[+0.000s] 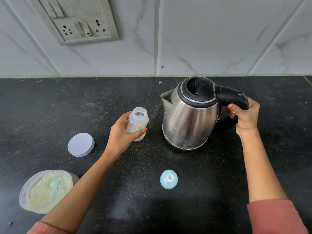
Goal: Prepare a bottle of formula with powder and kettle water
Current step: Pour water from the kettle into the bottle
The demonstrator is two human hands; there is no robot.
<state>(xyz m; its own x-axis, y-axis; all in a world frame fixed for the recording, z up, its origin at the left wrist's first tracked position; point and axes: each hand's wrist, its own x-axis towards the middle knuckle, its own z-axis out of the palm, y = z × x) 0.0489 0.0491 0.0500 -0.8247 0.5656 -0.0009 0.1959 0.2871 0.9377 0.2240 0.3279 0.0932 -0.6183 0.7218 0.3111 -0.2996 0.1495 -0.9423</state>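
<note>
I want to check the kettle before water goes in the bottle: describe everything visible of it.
The kettle is shiny steel, spotted, with a black lid, shut, and a black handle that the right hand grips. It seems to stand on the dark counter, spout pointing left toward the open bottle.

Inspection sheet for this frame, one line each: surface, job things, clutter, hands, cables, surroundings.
Surface: dark speckled counter.
Job's things: bottle, open; steel kettle, closed, spout toward the bottle; jar of powder, open; round lid flat on the counter; teat standing alone near the front.
Clutter: white speck by the wall.
Grippers: left hand grips the bottle; right hand grips the kettle's handle.
Cables: nothing seen.
Surroundings: marbled wall tiles; socket plate, nothing plugged in.
</note>
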